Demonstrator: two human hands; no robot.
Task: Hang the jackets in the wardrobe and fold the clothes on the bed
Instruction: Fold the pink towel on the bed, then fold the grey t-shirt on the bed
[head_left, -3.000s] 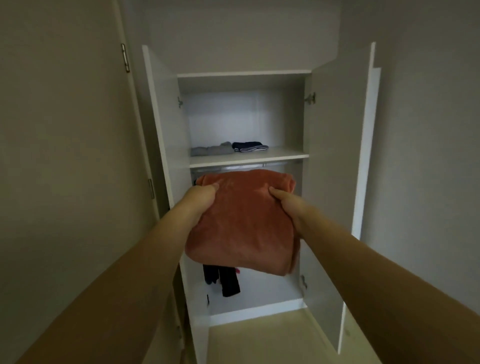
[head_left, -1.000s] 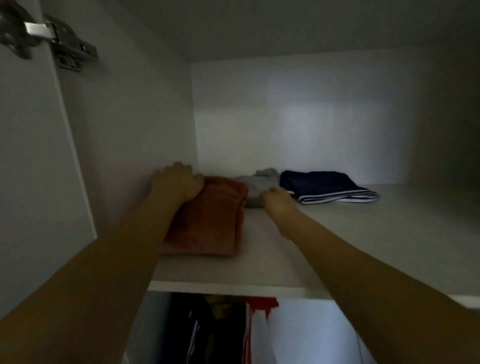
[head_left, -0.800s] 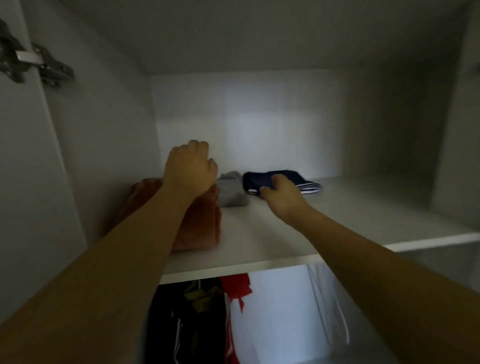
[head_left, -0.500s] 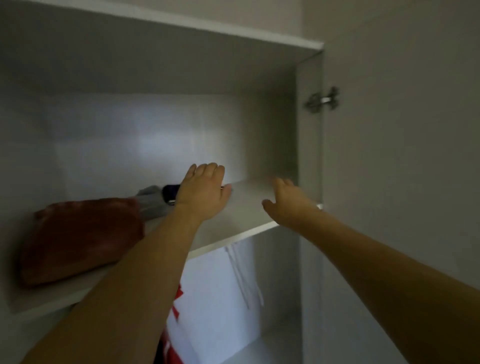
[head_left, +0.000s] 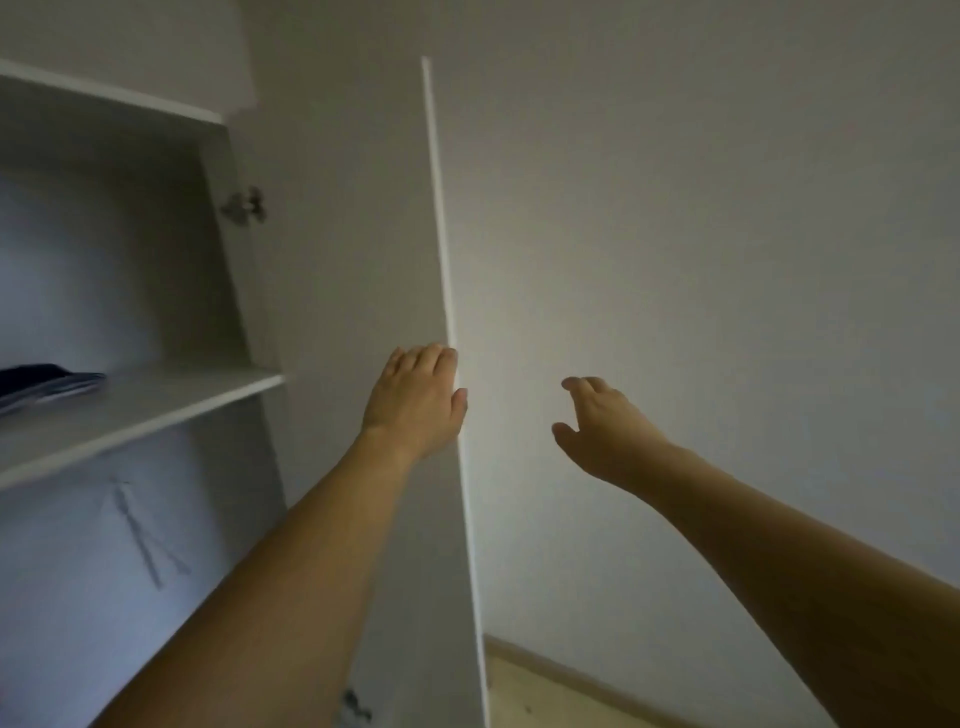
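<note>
Our left hand (head_left: 415, 397) lies flat by the wardrobe door's (head_left: 363, 312) edge, our right hand (head_left: 602, 426) hangs loosely spread, both empty. Folded navy clothes (head_left: 49, 382) sit shelved; swinging the door carelessly could pinch fingers.

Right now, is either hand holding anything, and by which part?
The left hand has its fingers at the free edge of the open wardrobe door; a firm hold is unclear. The right hand holds nothing.

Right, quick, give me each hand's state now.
Left hand: open, holding nothing, fingers at the edge of the wardrobe door.
Right hand: open, holding nothing, clear of the door.
</note>
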